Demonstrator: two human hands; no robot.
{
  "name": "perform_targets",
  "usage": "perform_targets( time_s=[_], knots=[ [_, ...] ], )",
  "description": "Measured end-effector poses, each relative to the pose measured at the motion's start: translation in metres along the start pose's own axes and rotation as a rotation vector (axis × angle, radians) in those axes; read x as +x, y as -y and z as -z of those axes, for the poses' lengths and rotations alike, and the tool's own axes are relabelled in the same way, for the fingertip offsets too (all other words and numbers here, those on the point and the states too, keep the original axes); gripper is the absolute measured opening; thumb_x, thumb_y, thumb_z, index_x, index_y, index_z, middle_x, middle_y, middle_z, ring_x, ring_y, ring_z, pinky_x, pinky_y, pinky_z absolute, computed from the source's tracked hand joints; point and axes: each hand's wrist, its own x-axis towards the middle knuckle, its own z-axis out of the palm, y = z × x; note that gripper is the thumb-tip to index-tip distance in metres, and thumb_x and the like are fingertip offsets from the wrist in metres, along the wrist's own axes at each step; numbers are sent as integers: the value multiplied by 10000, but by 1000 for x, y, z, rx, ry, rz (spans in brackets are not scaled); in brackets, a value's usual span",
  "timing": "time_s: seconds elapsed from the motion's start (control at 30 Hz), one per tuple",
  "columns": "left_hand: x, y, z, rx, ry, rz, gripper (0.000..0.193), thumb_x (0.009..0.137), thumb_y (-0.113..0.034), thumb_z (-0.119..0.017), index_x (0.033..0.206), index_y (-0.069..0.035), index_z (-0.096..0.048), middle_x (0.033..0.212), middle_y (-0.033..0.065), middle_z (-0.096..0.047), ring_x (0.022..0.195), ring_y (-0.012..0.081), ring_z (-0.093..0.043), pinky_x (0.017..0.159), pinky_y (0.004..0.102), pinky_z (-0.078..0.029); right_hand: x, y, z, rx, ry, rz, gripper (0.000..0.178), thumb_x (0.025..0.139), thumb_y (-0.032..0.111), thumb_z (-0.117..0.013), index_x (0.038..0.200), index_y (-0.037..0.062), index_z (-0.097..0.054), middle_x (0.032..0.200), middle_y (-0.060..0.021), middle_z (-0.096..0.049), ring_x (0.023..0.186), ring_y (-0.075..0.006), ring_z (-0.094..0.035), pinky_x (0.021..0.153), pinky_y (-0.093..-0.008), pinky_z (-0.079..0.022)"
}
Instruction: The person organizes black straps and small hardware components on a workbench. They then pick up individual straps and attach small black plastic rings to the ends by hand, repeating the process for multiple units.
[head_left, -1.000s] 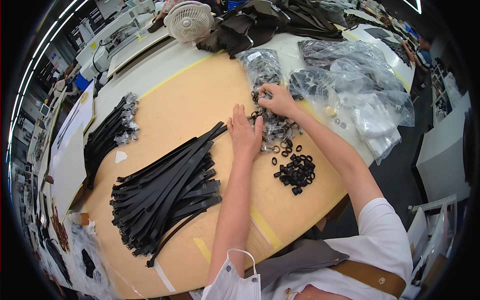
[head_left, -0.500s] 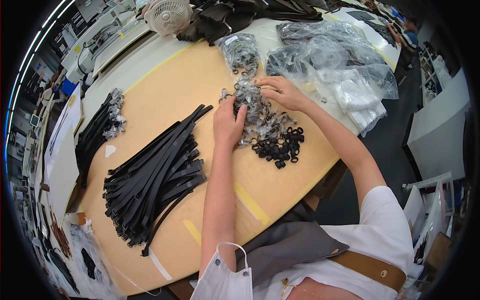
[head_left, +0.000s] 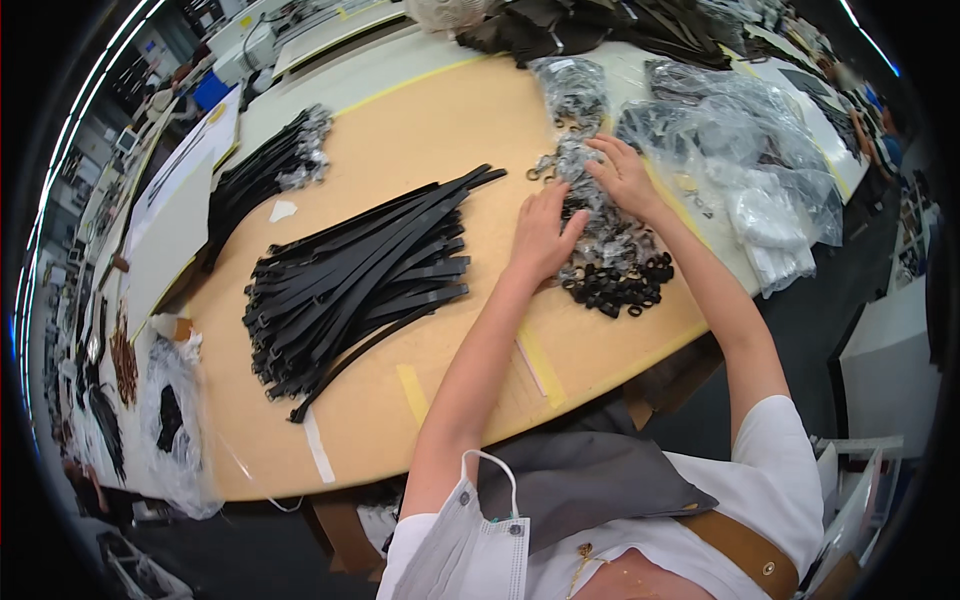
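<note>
A heap of small metal rings or buckles in clear plastic wrap (head_left: 606,228) lies on the tan tabletop. My left hand (head_left: 546,234) rests against the heap's left side, thumb spread away from the fingers. Across from it, my right hand (head_left: 624,182) touches the upper right part, its fingers apart and partly over the pieces. Neither hand visibly grips a piece. Small black loops (head_left: 628,286) are piled at the heap's near end. Beyond the far end lies a clear bag (head_left: 570,84) of similar pieces. Left of my hands, black straps (head_left: 370,270) lie fanned out.
Another bundle of black straps (head_left: 262,165) with plastic-wrapped ends lies at the far left. Large clear plastic bags (head_left: 740,130) cover the right side of the table (head_left: 400,120). Dark sheet material (head_left: 560,28) is stacked at the back. A crumpled plastic bag (head_left: 175,430) sits at the left edge.
The whole view has shifted, so the table and its contents appear farther right and higher. Both hands stay at the heap; the right fingers have spread and the hand sits closer to the left.
</note>
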Motion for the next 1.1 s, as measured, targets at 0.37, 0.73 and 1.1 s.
perform_targets(
  time_s=[0.37,0.73,1.1],
  knots=[
    [-105,-30,159,358,52,-39,317,957,-197,-698,1241,-58,-670,1495,154,-561,1498,342,-421,1220,496,-278,21,97,-35,-38,311,142,358,917,301,-745,1192,73,-717,1255,-143,-675,1214,-338,-628,1045,-442,-502],
    [-189,26,271,744,-204,104,392,822,-47,-727,1209,-24,-671,1213,99,-640,1208,290,-571,1053,443,-402,68,170,-136,-278,450,464,557,810,28,-729,1348,100,-606,1376,-120,-624,1366,-319,-524,1159,-436,-406],
    [-133,50,275,798,-3,283,764,1016,-593,-552,1574,-82,-450,1667,137,-392,1564,310,-317,1259,474,-240,93,159,-169,-463,560,439,586,825,56,-715,1382,68,-535,1269,-155,-658,1251,-345,-599,1057,-447,-449]
  ],
)
